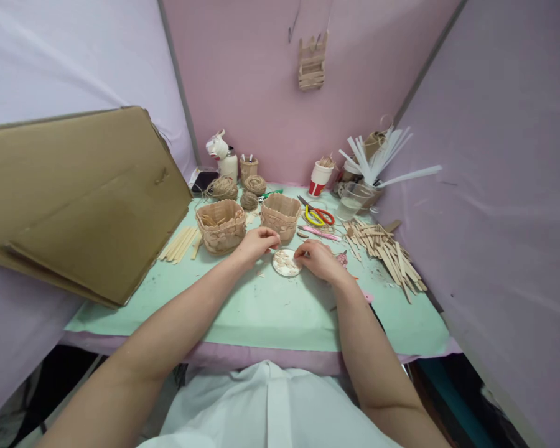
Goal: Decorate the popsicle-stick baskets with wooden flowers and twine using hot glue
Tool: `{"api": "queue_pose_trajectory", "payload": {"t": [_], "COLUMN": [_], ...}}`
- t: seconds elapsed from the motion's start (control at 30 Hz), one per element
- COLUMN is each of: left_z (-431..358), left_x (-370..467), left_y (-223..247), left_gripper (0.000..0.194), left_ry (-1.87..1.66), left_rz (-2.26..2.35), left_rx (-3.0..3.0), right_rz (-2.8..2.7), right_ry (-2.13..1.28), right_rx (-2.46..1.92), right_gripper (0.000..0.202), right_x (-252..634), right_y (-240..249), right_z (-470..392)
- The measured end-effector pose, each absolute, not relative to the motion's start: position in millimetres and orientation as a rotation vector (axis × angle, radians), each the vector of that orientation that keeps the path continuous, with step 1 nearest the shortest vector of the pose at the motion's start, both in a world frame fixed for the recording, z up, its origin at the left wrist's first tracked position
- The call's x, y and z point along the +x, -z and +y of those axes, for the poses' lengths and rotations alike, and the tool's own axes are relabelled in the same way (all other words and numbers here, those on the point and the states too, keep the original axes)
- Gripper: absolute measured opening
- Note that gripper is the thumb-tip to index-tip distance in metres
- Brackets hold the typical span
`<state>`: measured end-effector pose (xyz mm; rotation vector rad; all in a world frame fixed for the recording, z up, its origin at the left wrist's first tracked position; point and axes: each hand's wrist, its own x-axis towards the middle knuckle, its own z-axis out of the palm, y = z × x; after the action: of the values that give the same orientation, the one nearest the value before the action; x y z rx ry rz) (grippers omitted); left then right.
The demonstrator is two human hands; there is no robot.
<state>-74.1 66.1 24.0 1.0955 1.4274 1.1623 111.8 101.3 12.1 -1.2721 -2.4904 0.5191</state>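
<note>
Reaching over a pale green counter [256, 320], two bare hands meet around a small round dish [285, 275] near the middle. The dish lies between them: the fingers of the right hand [318, 257] bend down at its right edge, while the left hand [260, 241] is just beyond its far left side, thumb and fingertips drawn together. Whether either hand grips anything is too small to tell.

The dish is white and shallow, scattered with thin, pale, chip-like pieces. Just beyond stand two woven baskets, light brown and roughly square with rounded corners: the left basket [221, 239] contains strips, and the right basket [280, 225] is near the left fingertips. Behind them sit rough, fuzzy balls of twine [223, 188]. To the right are scissors [315, 211] with yellow and red handles, then a loose heap of flat wooden sticks [401, 264].

At far left, a large brown cardboard sheet [74, 199] is cut off by the view's edge. The right forearm partly hides small pink items, hard to make out. The right basket's inside bottom is out of sight.
</note>
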Motion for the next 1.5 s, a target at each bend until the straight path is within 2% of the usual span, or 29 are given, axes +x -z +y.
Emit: {"api": "queue_pose_trajectory", "payload": {"t": [0.23, 0.5, 0.73, 1.13, 1.27, 1.5], "left_z": [67, 67, 64, 61, 60, 58], "left_x": [-74, -72, -66, -63, -63, -60], "left_y": [-20, -18, -16, -19, -21, -22], "left_gripper": [0.017, 0.015, 0.013, 0.018, 0.020, 0.018], "left_ry": [-1.127, -1.128, -1.115, -1.130, -1.192, -1.218], "left_rz": [1.423, 1.433, 1.297, 1.197, 1.179, 1.215], "left_rx": [1.174, 1.174, 1.162, 1.036, 1.041, 1.072], "right_rz": [-2.621, -2.645, -2.364, -1.982, -1.941, -1.914], "right_ry": [-0.491, -0.350, -0.666, -0.968, -0.957, -0.924], "right_rx": [-1.252, -1.306, -1.057, -0.974, -1.010, -1.025], "right_gripper": [0.010, 0.015, 0.017, 0.019, 0.012, 0.015], "right_x": [112, 105, 105, 97, 97, 94], "right_y": [-22, -26, -25, -13, -14, -17], "right_z": [92, 85, 89, 99, 101, 97]}}
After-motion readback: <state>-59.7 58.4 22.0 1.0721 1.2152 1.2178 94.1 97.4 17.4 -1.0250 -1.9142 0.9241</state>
